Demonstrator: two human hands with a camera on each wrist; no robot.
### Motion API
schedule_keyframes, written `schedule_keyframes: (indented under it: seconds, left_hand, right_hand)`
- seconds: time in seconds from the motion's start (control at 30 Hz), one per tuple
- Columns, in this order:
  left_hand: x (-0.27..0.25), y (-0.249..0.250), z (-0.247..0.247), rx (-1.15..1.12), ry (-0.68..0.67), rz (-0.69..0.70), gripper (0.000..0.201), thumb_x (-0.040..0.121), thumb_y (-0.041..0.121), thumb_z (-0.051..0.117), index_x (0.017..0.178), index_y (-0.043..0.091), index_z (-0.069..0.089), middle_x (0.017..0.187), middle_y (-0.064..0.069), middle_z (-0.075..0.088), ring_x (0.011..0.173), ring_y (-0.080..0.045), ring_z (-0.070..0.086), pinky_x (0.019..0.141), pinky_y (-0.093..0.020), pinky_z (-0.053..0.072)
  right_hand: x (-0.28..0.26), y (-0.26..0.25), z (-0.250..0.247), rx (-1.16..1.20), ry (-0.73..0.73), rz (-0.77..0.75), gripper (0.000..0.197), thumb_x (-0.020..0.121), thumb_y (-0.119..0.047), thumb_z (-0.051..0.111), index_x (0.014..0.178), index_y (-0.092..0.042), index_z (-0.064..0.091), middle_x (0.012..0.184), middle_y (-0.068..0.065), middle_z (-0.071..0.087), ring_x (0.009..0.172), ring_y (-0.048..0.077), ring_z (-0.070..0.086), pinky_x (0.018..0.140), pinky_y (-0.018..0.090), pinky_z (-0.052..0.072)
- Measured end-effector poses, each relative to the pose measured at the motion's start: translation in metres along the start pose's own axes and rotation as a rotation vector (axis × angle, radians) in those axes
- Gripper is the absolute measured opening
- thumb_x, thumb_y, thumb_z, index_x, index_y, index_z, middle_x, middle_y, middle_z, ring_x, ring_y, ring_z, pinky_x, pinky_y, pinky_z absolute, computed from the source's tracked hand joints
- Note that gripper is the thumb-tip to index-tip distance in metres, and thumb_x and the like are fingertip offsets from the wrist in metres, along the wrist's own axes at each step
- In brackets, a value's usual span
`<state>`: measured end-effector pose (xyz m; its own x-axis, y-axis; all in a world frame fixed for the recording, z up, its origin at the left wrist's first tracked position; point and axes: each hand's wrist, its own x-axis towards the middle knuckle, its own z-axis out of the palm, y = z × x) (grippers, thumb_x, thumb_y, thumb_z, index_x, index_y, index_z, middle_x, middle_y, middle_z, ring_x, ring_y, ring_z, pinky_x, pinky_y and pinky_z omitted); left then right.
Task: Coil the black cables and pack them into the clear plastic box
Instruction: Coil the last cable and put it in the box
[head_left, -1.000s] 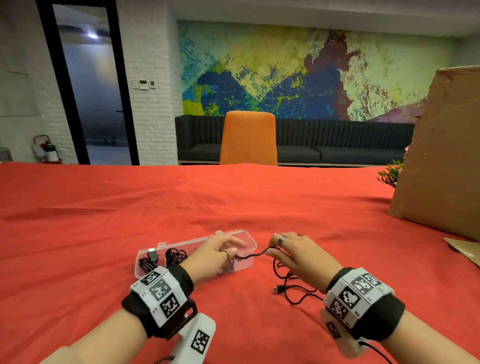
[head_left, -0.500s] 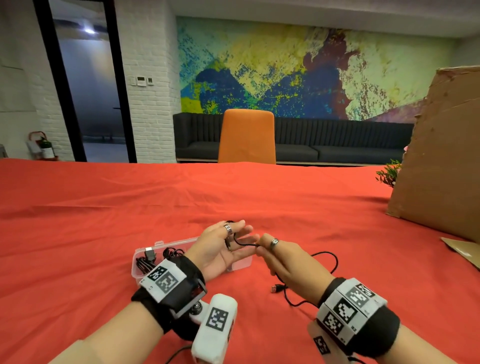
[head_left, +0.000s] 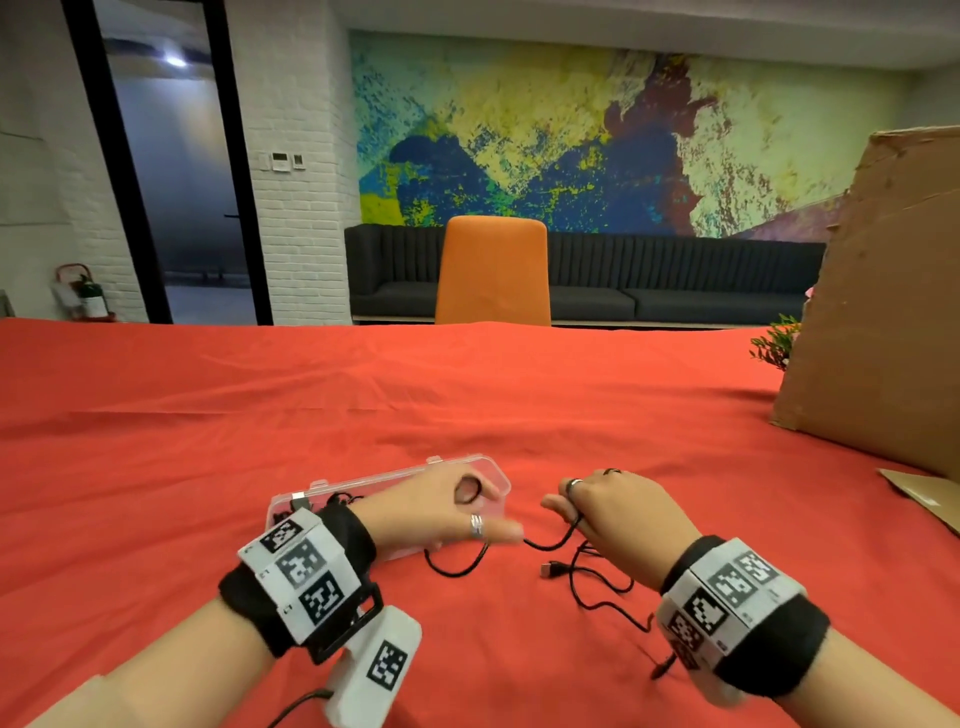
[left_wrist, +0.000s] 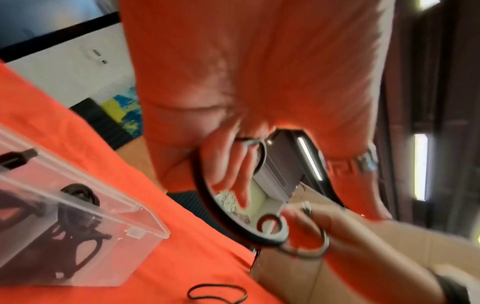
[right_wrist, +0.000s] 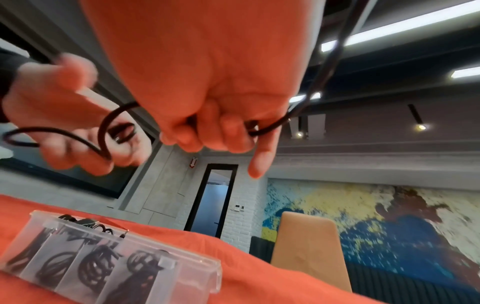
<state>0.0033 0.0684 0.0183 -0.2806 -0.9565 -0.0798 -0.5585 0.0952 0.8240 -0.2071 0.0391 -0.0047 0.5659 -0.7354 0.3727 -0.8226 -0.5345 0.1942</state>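
Note:
A loose black cable (head_left: 587, 577) trails on the red cloth, its USB plug (head_left: 550, 569) lying between my wrists. My left hand (head_left: 483, 514) hovers over the right end of the clear plastic box (head_left: 389, 480) and holds a small loop of the cable (left_wrist: 205, 191) around its fingers. My right hand (head_left: 566, 506) is a short way to the right, its fingers (right_wrist: 207, 133) curled round the same cable. The box (right_wrist: 116, 257) is open, with coiled black cables in several compartments. Its end compartment nearest my hands looks empty.
A large brown cardboard sheet (head_left: 883, 312) stands at the table's right, with a flat piece (head_left: 924, 493) lying in front of it. A small plant (head_left: 776, 343) sits beside it. An orange chair (head_left: 493, 275) is at the far edge. Red cloth (head_left: 208, 415) covers the table.
Both hands have come down from a raised, touching position and moved apart. The left hand now lies over the box with a loop, and the right has drawn the cable to the right.

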Motion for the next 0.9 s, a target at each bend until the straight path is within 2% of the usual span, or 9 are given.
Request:
schedule_keyframes:
  seconds: [0.1,0.2,0.3,0.37,0.47,0.57,0.7,0.77,0.9]
  left_hand:
    - [0.0,-0.002,0.011,0.527,-0.165,0.027,0.052,0.065,0.051,0.078,0.101,0.02,0.058,0.081,0.009,0.05,0.072,-0.007,0.049,0.064,-0.021,0.04]
    - [0.003,-0.003,0.012,0.542,-0.21,0.0,0.022,0.081,0.033,0.068,0.093,0.015,0.067,0.084,-0.001,0.068,0.061,-0.003,0.054,0.055,-0.015,0.04]
    - [0.0,-0.004,0.004,0.187,-0.279,-0.03,0.016,0.091,0.024,0.056,0.078,0.016,0.062,0.067,0.003,0.068,0.046,-0.005,0.053,0.039,-0.016,0.032]
    - [0.0,-0.007,-0.003,-0.084,-0.24,-0.021,0.018,0.09,0.021,0.058,0.072,0.018,0.058,0.054,0.006,0.06,0.037,-0.004,0.046,0.034,-0.014,0.024]
    - [0.002,-0.012,-0.008,-0.513,-0.168,0.012,0.025,0.062,0.034,0.083,0.058,0.02,0.062,0.045,0.007,0.045,0.035,-0.002,0.037,0.035,-0.012,0.025]
    - [0.006,-0.004,-0.006,-0.896,-0.168,0.04,0.047,0.033,0.045,0.092,0.052,0.016,0.061,0.047,0.007,0.041,0.039,-0.003,0.036,0.038,-0.014,0.033]
    - [0.015,0.012,0.004,-1.123,-0.041,-0.023,0.039,0.059,0.034,0.076,0.084,0.016,0.053,0.076,-0.003,0.068,0.06,-0.014,0.064,0.057,-0.028,0.057]
    - [0.014,0.02,0.007,-1.175,-0.052,-0.03,0.019,0.072,0.024,0.068,0.08,0.018,0.052,0.084,-0.007,0.072,0.069,-0.021,0.07,0.068,-0.037,0.059]
    - [0.011,0.023,-0.001,-1.149,0.087,-0.023,0.027,0.085,0.013,0.058,0.065,0.021,0.044,0.049,0.006,0.047,0.034,-0.005,0.04,0.039,-0.017,0.044]
  right_hand:
    - [0.009,-0.009,-0.006,-0.085,0.112,0.047,0.05,0.087,-0.046,0.025,0.055,-0.019,0.051,0.044,0.001,0.055,0.048,0.023,0.058,0.041,0.024,0.034]
    - [0.013,-0.01,-0.007,-0.09,0.234,0.02,0.042,0.088,-0.04,0.035,0.053,-0.02,0.048,0.041,-0.003,0.051,0.044,0.021,0.055,0.038,0.022,0.036]
    - [0.008,-0.007,-0.017,-0.024,0.239,0.056,0.033,0.087,-0.039,0.046,0.059,-0.02,0.046,0.049,-0.003,0.054,0.053,0.022,0.059,0.036,0.025,0.035]
    - [0.002,-0.003,-0.026,0.085,0.183,0.128,0.03,0.091,-0.043,0.048,0.072,-0.022,0.041,0.065,-0.002,0.058,0.07,0.025,0.061,0.047,0.031,0.036]
    - [-0.009,0.005,-0.027,0.233,0.12,0.177,0.034,0.09,-0.058,0.037,0.091,-0.024,0.041,0.066,-0.006,0.043,0.086,0.027,0.057,0.061,0.031,0.031]
    - [-0.014,-0.008,-0.029,0.24,0.085,0.1,0.049,0.079,-0.072,0.019,0.094,-0.029,0.036,0.053,-0.008,0.031,0.079,0.029,0.056,0.06,0.031,0.028]
    - [-0.014,-0.029,-0.021,0.277,0.102,-0.069,0.045,0.089,-0.067,0.014,0.083,-0.026,0.033,0.048,-0.009,0.049,0.052,0.02,0.055,0.042,0.027,0.035]
    - [-0.012,-0.039,-0.016,0.201,0.089,-0.134,0.044,0.092,-0.063,0.015,0.08,-0.026,0.035,0.056,-0.007,0.06,0.047,0.018,0.058,0.036,0.024,0.037]
    - [-0.01,-0.034,-0.015,0.538,-0.02,-0.057,0.037,0.089,-0.065,0.026,0.075,-0.032,0.035,0.062,-0.003,0.057,0.059,0.015,0.055,0.058,0.033,0.041]
